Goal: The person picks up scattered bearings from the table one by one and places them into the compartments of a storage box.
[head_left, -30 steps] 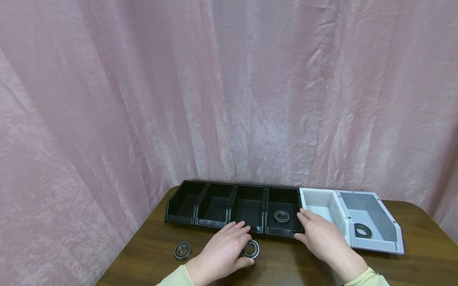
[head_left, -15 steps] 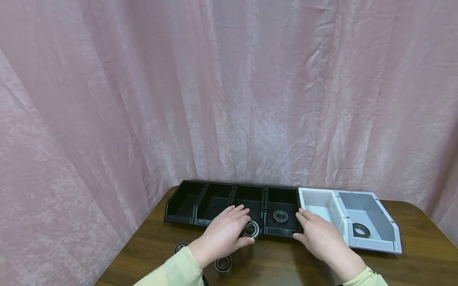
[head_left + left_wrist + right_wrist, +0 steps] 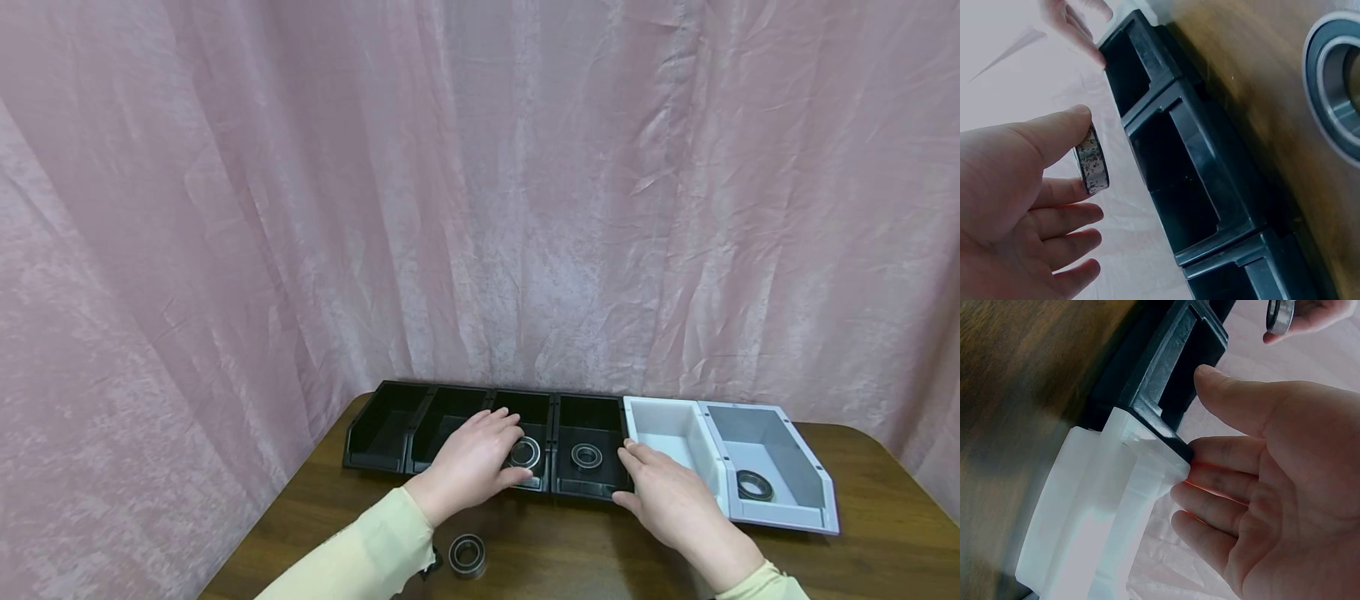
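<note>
My left hand (image 3: 474, 462) pinches a ball bearing (image 3: 1092, 164) between thumb and index finger. In the head view that bearing is over the third black bin (image 3: 504, 400) from the left. My right hand (image 3: 675, 497) has its fingertips at the seam between the fourth black bin (image 3: 592, 483) and the white bin (image 3: 712, 454), holding nothing. A second bearing (image 3: 576, 457) lies inside the fourth black bin. Another bearing (image 3: 456, 557) lies on the wooden table by my left sleeve.
Two more black bins (image 3: 382, 458) continue the row to the left. A grey bin (image 3: 806, 517) ends it on the right, with a bearing (image 3: 742, 485) inside. The wooden table (image 3: 555, 558) spreads in front, and a pink curtain (image 3: 525, 208) hangs behind.
My left hand has carried its bearing from the table forward to above the third black bin. The left sleeve now covers the bearing at the left. My right hand has stayed nearly still.
</note>
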Action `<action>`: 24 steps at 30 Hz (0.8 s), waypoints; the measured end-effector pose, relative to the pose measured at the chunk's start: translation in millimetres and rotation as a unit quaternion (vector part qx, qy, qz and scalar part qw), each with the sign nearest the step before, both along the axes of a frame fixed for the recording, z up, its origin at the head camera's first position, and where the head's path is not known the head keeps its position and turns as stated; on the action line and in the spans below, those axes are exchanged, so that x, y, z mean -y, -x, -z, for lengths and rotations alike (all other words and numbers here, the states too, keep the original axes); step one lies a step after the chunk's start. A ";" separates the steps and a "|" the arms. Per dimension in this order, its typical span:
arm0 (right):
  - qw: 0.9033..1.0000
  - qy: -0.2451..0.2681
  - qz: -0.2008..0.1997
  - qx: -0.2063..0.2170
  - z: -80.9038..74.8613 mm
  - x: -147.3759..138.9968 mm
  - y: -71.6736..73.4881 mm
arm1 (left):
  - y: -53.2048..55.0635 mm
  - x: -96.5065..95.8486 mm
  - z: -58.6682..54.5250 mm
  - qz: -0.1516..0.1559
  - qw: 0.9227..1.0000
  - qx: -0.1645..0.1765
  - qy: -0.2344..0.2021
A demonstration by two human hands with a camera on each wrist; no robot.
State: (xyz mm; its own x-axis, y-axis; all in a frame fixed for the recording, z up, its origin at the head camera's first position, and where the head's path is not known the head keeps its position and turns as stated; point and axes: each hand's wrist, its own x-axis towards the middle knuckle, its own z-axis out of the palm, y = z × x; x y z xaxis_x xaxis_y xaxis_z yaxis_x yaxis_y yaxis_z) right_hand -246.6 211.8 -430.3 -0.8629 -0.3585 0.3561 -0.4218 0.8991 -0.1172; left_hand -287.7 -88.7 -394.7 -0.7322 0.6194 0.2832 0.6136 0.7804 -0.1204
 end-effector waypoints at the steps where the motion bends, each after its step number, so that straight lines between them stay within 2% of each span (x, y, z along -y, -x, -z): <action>1: 1.000 0.000 0.000 0.000 0.2 -0.1 0.0 | 2.2 -0.5 -1.0 -0.002 1.000 0.001 0.000; 15: 1.000 -0.001 0.000 0.003 0.6 -0.2 -0.6 | 34.0 -7.4 -6.9 -0.024 1.000 0.013 -0.006; 24: 1.000 0.002 -0.003 -0.002 -0.3 0.2 -1.1 | 53.5 -14.6 -8.0 -0.023 1.000 -0.011 -0.003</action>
State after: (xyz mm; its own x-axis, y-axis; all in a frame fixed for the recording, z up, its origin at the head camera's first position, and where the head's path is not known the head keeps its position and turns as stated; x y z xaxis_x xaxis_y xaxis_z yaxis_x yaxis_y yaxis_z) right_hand -245.5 211.6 -430.0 -0.8596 -0.3622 0.3604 -0.4273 0.8963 -0.1183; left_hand -341.2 -74.2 -386.6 -0.7531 0.5833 0.3041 0.5742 0.8085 -0.1288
